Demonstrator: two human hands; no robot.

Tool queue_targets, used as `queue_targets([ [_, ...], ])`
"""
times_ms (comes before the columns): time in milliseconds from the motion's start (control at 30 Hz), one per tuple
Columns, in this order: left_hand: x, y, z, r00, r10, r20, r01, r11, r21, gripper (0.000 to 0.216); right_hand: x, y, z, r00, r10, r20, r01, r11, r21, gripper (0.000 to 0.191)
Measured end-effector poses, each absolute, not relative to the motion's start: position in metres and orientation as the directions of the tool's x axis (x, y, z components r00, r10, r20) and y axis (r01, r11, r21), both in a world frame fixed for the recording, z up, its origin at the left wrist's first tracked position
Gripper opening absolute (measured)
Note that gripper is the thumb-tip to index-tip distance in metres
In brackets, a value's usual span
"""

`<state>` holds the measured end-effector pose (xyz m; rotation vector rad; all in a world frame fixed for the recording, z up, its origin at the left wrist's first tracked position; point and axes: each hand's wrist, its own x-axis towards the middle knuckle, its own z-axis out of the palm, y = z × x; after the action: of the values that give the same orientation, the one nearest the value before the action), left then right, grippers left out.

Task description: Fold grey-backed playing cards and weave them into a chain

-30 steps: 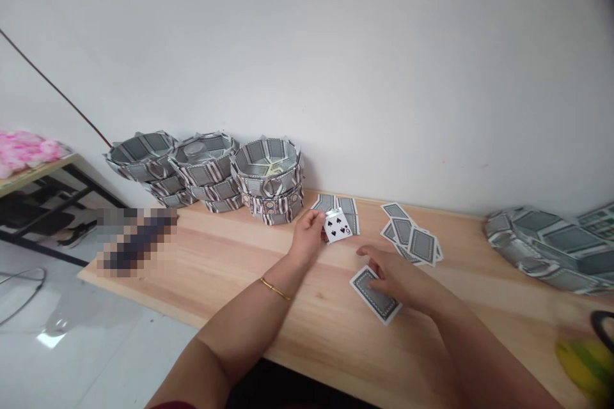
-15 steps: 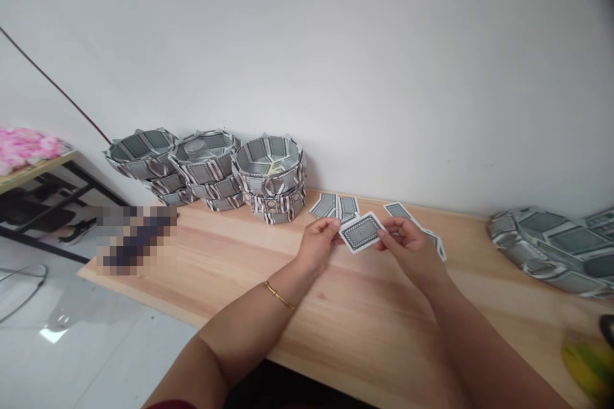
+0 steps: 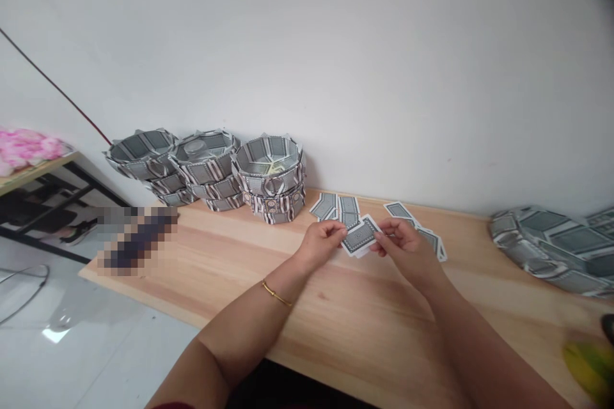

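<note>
Grey-backed playing card (image 3: 359, 236), a thin rectangle of coated paper with a white border and a patterned grey panel, is held back-up just above the light wooden desk (image 3: 336, 326), between the two hands and in front of the loose cards lying there. The left hand (image 3: 320, 243) pinches one end between thumb and fingers; the right hand (image 3: 403, 244) pinches the opposite end the same way, fingers curled in. A second white edge shows under it, but I cannot tell whether that is another card. It should be very light, springy rather than stiff, slick on its faces and easy to crease, so the edges and corners look the soundest places to grip. Behind it two fanned grey cards (image 3: 336, 204) and a scattered pile of grey cards (image 3: 432, 241) lie flat on the smooth, pale-grained wood. Against the white wall stand stacked octagonal bowls of folded cards (image 3: 268, 176), ridged and angular; a wide flat ring of folded cards (image 3: 542, 243) lies far right. A thin gold bangle (image 3: 275, 293) circles the left wrist.
</note>
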<state>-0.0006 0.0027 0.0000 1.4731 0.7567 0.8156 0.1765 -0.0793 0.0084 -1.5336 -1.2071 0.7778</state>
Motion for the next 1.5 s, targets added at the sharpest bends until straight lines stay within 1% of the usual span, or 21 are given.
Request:
queue_targets([
  [67, -0.002, 0.003, 0.001, 0.562, 0.822, 0.092, 0.031, -0.132, 0.991, 0.023, 0.178, -0.079, 0.009, 0.289, 0.950, 0.118, 0.414, -0.013, -0.910, 0.032],
  [133, -0.002, 0.001, 0.002, 0.574, 0.809, 0.123, 0.046, -0.182, 0.982, 0.022, 0.179, -0.080, 0.011, 0.294, 0.940, 0.172, 0.546, -0.018, -0.838, 0.033],
  [200, -0.002, -0.002, 0.002, 0.597, 0.790, 0.135, 0.058, -0.211, 0.976, 0.023, 0.179, -0.082, 0.015, 0.281, 0.939, 0.196, 0.612, -0.018, -0.791, 0.035],
  [300, -0.002, -0.007, 0.002, 0.665, 0.736, 0.128, 0.079, -0.240, 0.968, 0.025, 0.176, -0.085, 0.021, 0.208, 0.971, 0.118, 0.616, -0.036, -0.787, 0.033],
  [367, -0.002, -0.009, 0.001, 0.701, 0.706, 0.104, 0.072, -0.215, 0.974, 0.026, 0.174, -0.086, 0.024, 0.183, 0.980, 0.082, 0.636, -0.055, -0.770, 0.032],
  [467, 0.000, -0.010, 0.001, 0.738, 0.672, 0.062, 0.010, -0.103, 0.995, 0.029, 0.170, -0.087, 0.026, 0.192, 0.977, 0.097, 0.655, -0.054, -0.753, 0.031],
  [533, 0.000, -0.011, 0.002, 0.749, 0.660, 0.057, -0.018, -0.067, 0.998, 0.031, 0.167, -0.088, 0.026, 0.177, 0.978, 0.112, 0.659, -0.033, -0.751, 0.030],
  [667, -0.001, -0.013, 0.006, 0.715, 0.693, 0.090, 0.023, -0.153, 0.988, 0.034, 0.160, -0.088, 0.025, 0.163, 0.979, 0.122, 0.649, -0.014, -0.761, 0.030],
  [733, -0.001, -0.013, 0.007, 0.688, 0.718, 0.107, 0.049, -0.193, 0.980, 0.033, 0.159, -0.088, 0.025, 0.184, 0.979, 0.087, 0.607, -0.044, -0.793, 0.032],
  [800, -0.001, -0.013, 0.006, 0.655, 0.748, 0.105, 0.064, -0.193, 0.979, 0.030, 0.161, -0.088, 0.025, 0.202, 0.978, 0.052, 0.560, -0.071, -0.825, 0.033],
  [867, 0.000, -0.012, 0.003, 0.623, 0.777, 0.089, 0.064, -0.164, 0.984, 0.028, 0.164, -0.087, 0.025, 0.225, 0.973, 0.047, 0.533, -0.083, -0.842, 0.034],
  [967, 0.001, -0.010, -0.001, 0.609, 0.790, 0.062, 0.035, -0.105, 0.994, 0.029, 0.169, -0.087, 0.026, 0.249, 0.966, 0.065, 0.545, -0.084, -0.834, 0.032],
  [1167, 0.001, -0.010, 0.001, 0.696, 0.718, -0.016, -0.049, 0.069, 0.996, 0.037, 0.169, -0.088, 0.026, 0.234, 0.967, 0.100, 0.621, -0.070, -0.780, 0.030],
  [1233, 0.000, -0.010, 0.001, 0.717, 0.697, -0.031, -0.058, 0.104, 0.993, 0.038, 0.169, -0.088, 0.025, 0.215, 0.971, 0.103, 0.631, -0.058, -0.774, 0.029],
  [1500, 0.000, -0.006, -0.004, 0.737, 0.675, -0.026, -0.036, 0.077, 0.996, 0.038, 0.171, -0.088, 0.027, 0.220, 0.972, 0.081, 0.632, -0.079, -0.771, 0.027],
])
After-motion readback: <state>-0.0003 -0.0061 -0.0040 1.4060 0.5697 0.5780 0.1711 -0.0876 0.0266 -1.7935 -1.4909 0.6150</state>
